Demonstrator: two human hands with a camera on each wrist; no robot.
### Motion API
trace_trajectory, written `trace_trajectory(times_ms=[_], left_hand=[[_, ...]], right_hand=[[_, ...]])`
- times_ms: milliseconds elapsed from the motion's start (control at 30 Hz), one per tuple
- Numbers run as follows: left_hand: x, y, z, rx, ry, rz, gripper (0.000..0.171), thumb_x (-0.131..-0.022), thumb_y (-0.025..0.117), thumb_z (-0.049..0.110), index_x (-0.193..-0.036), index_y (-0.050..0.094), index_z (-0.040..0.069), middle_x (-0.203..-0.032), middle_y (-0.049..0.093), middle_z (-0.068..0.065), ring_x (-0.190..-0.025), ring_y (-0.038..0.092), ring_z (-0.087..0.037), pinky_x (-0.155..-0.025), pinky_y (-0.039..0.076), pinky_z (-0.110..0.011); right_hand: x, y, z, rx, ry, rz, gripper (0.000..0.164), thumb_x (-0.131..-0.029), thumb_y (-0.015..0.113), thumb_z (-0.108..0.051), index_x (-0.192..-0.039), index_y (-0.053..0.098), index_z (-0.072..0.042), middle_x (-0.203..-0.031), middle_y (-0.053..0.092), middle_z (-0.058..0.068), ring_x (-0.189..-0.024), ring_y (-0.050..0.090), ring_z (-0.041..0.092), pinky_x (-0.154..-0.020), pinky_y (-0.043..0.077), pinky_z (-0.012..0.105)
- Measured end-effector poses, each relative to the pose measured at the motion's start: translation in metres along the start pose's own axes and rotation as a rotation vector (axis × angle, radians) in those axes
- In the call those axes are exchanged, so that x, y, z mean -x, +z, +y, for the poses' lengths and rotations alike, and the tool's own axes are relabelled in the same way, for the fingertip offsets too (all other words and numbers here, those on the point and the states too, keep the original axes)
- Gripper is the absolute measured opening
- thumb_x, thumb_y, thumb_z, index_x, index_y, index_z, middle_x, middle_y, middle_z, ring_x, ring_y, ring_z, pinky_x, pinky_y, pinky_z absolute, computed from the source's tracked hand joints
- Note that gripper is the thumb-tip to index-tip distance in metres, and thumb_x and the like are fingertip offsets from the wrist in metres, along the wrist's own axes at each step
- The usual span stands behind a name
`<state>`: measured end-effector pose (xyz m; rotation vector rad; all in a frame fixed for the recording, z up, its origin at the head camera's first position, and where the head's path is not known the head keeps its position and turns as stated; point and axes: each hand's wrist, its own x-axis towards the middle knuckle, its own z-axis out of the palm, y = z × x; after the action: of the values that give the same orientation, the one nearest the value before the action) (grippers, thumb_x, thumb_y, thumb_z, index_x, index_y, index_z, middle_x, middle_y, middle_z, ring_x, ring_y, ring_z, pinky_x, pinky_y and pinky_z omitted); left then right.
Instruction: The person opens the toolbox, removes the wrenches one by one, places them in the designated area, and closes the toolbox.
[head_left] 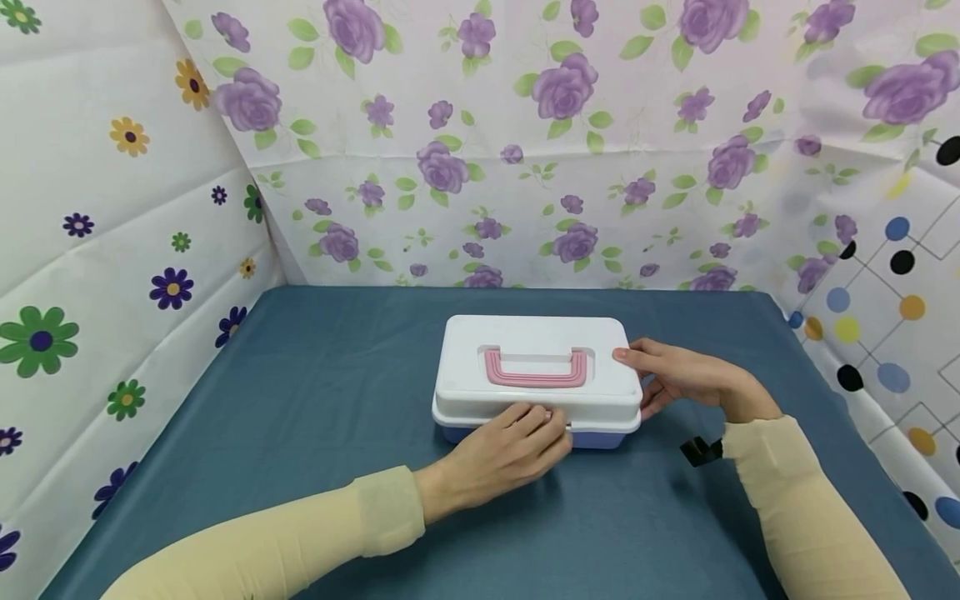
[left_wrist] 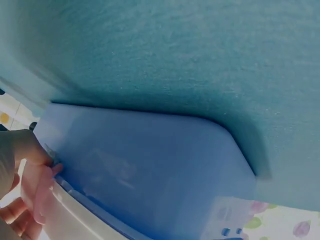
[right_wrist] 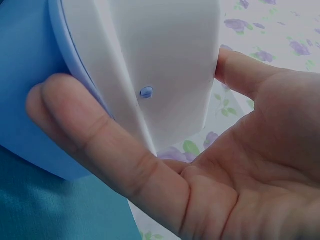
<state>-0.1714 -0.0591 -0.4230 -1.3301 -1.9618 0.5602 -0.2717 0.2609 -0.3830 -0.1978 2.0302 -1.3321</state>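
Observation:
A storage box with a white lid (head_left: pixel 547 333), a blue base (head_left: pixel 600 440) and a folded-down pink handle (head_left: pixel 536 380) sits on the table. At the middle of its front, my left hand (head_left: pixel 510 454) pinches a pink latch (left_wrist: pixel 42 192) between thumb and fingers. The latch is mostly hidden by the fingers in the head view. My right hand (head_left: pixel 686 375) rests against the box's right end, thumb on the lid's top edge and straight fingers (right_wrist: pixel 115 145) along the side. The lid lies down on the base.
Blue-grey cloth (head_left: pixel 322 400) covers the table. A purple-flowered sheet (head_left: pixel 465 167) hangs behind, with patterned sheets on the left (head_left: pixel 90 275) and right (head_left: pixel 892 333). A black piece (head_left: pixel 701 451) shows by the right wrist.

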Motion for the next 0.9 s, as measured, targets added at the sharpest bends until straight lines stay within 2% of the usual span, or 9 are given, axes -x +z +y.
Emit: trace_trajectory(times_ms=[233, 433, 633, 733, 900], left_hand=[[0.0011, 0.0, 0.0003, 0.013, 0.027, -0.014, 0.028, -0.107, 0.058, 0.02, -0.135, 0.057, 0.016, -0.136, 0.054, -0.007, -0.117, 0.054, -0.025, -0.104, 0.047, -0.033], [0.0019, 0.0001, 0.0021, 0.062, 0.076, -0.012, 0.028, -0.108, 0.057, 0.015, -0.136, 0.06, 0.015, -0.136, 0.054, -0.006, -0.11, 0.054, -0.021, -0.093, 0.051, -0.024], [0.0049, 0.001, 0.0035, 0.07, 0.125, 0.021, 0.028, -0.111, 0.05, 0.015, -0.134, 0.065, 0.015, -0.135, 0.056, -0.007, -0.108, 0.054, -0.018, -0.094, 0.049, -0.025], [0.0059, 0.0006, 0.0033, 0.126, 0.133, 0.05, 0.027, -0.111, 0.05, 0.016, -0.131, 0.068, 0.014, -0.134, 0.058, -0.007, -0.106, 0.056, -0.017, -0.094, 0.05, -0.025], [0.0081, 0.0015, 0.0051, 0.202, 0.16, 0.133, 0.026, -0.109, 0.05, 0.015, -0.124, 0.072, 0.014, -0.127, 0.064, -0.005, -0.107, 0.061, -0.016, -0.094, 0.053, -0.026]], right_hand=[[0.0001, -0.0009, 0.0007, 0.001, 0.0, -0.002, 0.076, -0.109, 0.049, -0.052, -0.157, 0.018, -0.002, -0.128, 0.057, 0.025, -0.094, 0.072, 0.039, -0.083, 0.063, 0.049], [0.0002, -0.0006, 0.0006, 0.005, -0.001, 0.0, 0.076, -0.109, 0.049, -0.052, -0.158, 0.017, -0.002, -0.127, 0.058, 0.025, -0.094, 0.072, 0.039, -0.083, 0.063, 0.049], [0.0007, 0.0008, 0.0007, 0.004, 0.0, 0.006, 0.077, -0.109, 0.05, -0.052, -0.158, 0.017, -0.002, -0.128, 0.058, 0.025, -0.094, 0.073, 0.039, -0.083, 0.063, 0.049], [0.0009, 0.0009, 0.0005, 0.002, 0.001, 0.005, 0.077, -0.109, 0.049, -0.052, -0.158, 0.017, -0.002, -0.128, 0.058, 0.025, -0.094, 0.073, 0.039, -0.083, 0.063, 0.049], [0.0014, 0.0005, -0.0006, 0.003, 0.005, 0.006, 0.076, -0.109, 0.049, -0.052, -0.157, 0.018, -0.002, -0.127, 0.058, 0.025, -0.093, 0.073, 0.039, -0.083, 0.063, 0.048]])
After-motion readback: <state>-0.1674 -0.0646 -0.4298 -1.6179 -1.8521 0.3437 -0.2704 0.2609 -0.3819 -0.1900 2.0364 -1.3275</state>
